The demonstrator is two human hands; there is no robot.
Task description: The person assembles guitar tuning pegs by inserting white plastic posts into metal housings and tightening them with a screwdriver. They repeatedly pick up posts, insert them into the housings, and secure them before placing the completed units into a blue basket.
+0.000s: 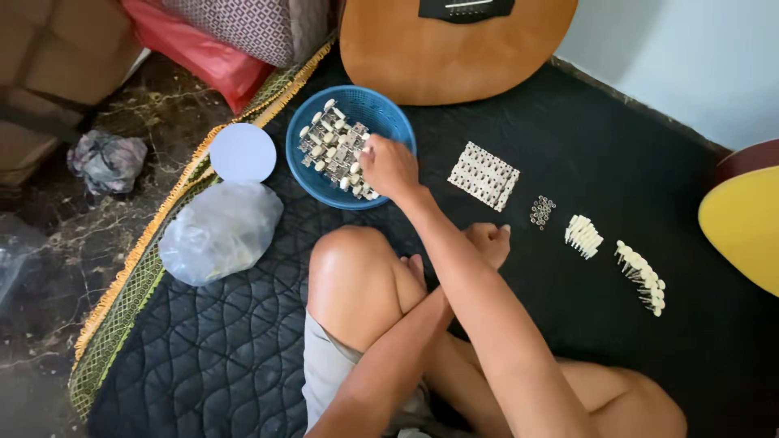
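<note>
Blue plastic basket (381,109) is set on the black quilted mat (203,357), just below the guitar body (454,49), and is still well filled w/ metal tuner strips (329,146) fitted with white knobs. Judged from how things lie, sorting is partly done — four groups are already laid out on the mat to the right of the basket: a neat block of metal plates (484,175), a small cluster of tiny rings (541,211), a bunch of white knobs (583,236), and a row of white-headed pegs (642,278). A good heap is left in the basket, so the work looks approx. midway, maybe less.

Right hand (389,166) is reached across the body into the basket; its grip is closed lightly, fingers curled and pinched on a white-knobbed piece at the top of the heap. Whether the piece is lifted clear or only touched can't be told. Left hand (487,241) is crossed under the right forearm and rested by the knee, fingers curled into a loose fist — nothing is seen in it, though the palm is hidden.

A filled clear plastic bag (219,231) and a pale round lid (242,152) lie left of the basket, near the mat's fringed edge; a yellow guitar body (742,227) is seen at far right.
</note>
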